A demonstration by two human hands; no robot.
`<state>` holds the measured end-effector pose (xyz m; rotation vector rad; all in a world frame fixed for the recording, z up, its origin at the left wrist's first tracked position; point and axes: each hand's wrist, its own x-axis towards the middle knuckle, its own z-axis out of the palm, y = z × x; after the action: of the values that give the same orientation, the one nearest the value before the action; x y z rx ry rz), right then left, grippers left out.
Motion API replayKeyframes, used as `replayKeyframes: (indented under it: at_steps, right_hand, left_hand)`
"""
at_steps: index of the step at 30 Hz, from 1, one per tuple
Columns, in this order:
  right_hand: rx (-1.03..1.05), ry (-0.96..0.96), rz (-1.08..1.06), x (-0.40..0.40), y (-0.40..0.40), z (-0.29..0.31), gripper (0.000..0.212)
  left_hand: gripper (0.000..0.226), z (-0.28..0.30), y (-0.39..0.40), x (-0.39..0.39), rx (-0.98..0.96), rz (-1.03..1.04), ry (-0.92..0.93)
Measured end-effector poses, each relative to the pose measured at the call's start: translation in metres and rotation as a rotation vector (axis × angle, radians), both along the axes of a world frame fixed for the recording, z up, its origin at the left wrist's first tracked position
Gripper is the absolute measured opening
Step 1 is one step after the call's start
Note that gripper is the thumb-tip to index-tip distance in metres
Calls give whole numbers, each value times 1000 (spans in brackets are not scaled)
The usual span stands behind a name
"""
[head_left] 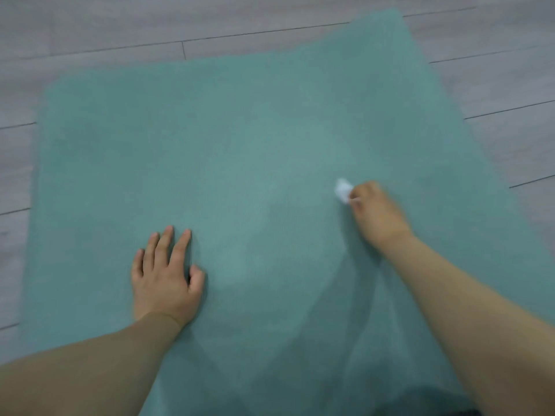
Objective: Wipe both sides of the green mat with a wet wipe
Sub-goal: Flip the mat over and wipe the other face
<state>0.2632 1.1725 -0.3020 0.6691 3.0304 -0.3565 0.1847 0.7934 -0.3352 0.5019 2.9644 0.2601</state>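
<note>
Her left hand (166, 274) lies flat, fingers spread, on the green mat (240, 145) spread over the grey plank floor (120, 25); her right hand (377, 213) pinches a crumpled wet wipe (342, 190) against it.

Grey wood-plank floor (90, 31), green mat (240, 145) spread flat on it, far right corner uneven

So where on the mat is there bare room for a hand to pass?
Bare green mat lies between the left hand and the right hand gripping the wet wipe, and beyond both toward the far edge. Nothing crowds it.
</note>
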Motion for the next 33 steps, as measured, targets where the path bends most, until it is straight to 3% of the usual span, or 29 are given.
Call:
replayKeyframes:
  at_steps: [3, 5, 7, 11, 13, 14, 15, 17, 19, 21, 24, 28, 30, 31, 33]
  right_hand:
    - [41, 36, -529, 14, 43, 1, 22]
    - [-8, 103, -624, 3, 9, -9, 22]
    - [-94, 190, -390, -9, -55, -18, 24]
    - [-300, 141, 431, 9, -182, -10, 17]
    - [-328, 45, 701, 23, -179, 2, 11]
    - [-278, 66, 693, 22, -159, 5, 18]
    - [-209, 106, 583, 19, -130, 5, 25]
    - [-121, 178, 129, 16, -47, 3, 28]
    - [-80, 90, -416, 30, 33, 5, 22]
    - [-87, 47, -699, 38, 54, 1, 21]
    - [-243, 178, -432, 19, -22, -13, 24]
    - [-348, 139, 236, 37, -176, -17, 37]
    - [-395, 62, 579, 57, -212, 1, 33]
    - [-414, 52, 657, 58, -206, 7, 31]
    - [-361, 94, 501, 51, -158, 11, 31]
  left_hand:
    - [70, -1, 1, 1, 7, 4, 10]
    - [70, 0, 1, 0, 13, 8, 14]
    - [70, 1, 2, 1, 17, 6, 19]
    - [70, 2, 2, 1, 33, 11, 28]
    - [71, 2, 2, 1, 39, 13, 18]
    - [71, 2, 2, 0, 40, 18, 14]
    - [71, 2, 2, 1, 38, 21, 15]
    - [71, 2, 3, 1, 37, 17, 22]
    - [71, 2, 2, 1, 34, 15, 19]
    - [71, 2, 2, 0, 26, 14, 9]
    - [72, 3, 3, 1, 15, 18, 1]
    - [71, 2, 2, 1, 19, 16, 11]
    - [72, 2, 2, 0, 26, 17, 18]
    - [71, 1, 2, 1, 25, 17, 21]
    - [71, 1, 1, 2, 28, 18, 20]
